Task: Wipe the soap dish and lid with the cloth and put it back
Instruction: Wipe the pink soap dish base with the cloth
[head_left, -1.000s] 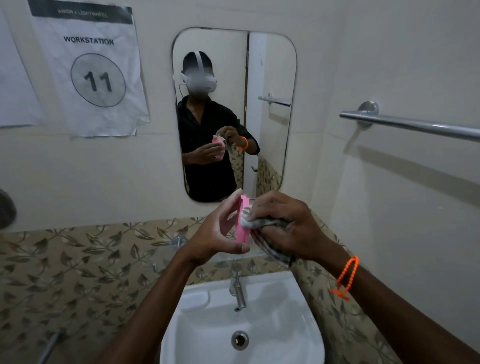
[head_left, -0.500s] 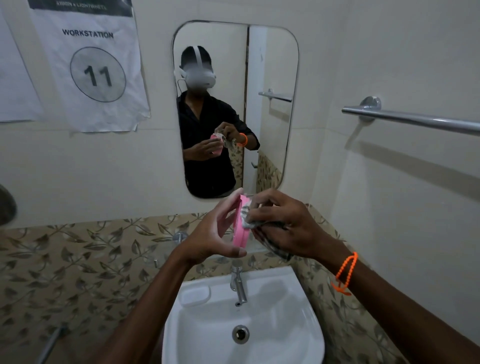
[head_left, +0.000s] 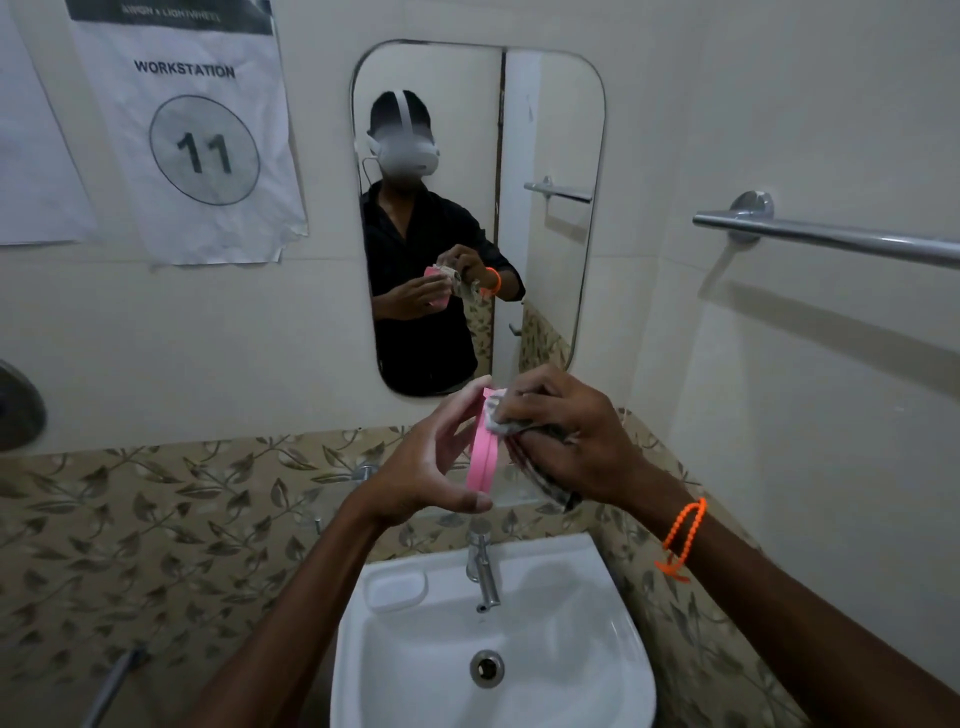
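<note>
A pink soap dish piece (head_left: 485, 451) stands on edge above the sink, held between the thumb and fingers of my left hand (head_left: 422, 467). My right hand (head_left: 569, 439) grips a bunched grey patterned cloth (head_left: 524, 441) and presses it against the right face of the pink piece, near its top. Part of the cloth hangs down below my right palm. Whether the pink piece is the dish or the lid cannot be told from here.
A white sink (head_left: 613, 644) with a chrome tap (head_left: 483, 566) lies directly below my hands. A mirror (head_left: 545, 130) hangs on the wall ahead. A chrome towel rail (head_left: 831, 236) runs along the right wall. Paper signs (head_left: 197, 130) hang at upper left.
My right hand has shifted the cloth slightly up along the pink piece. The left hand keeps the same hold.
</note>
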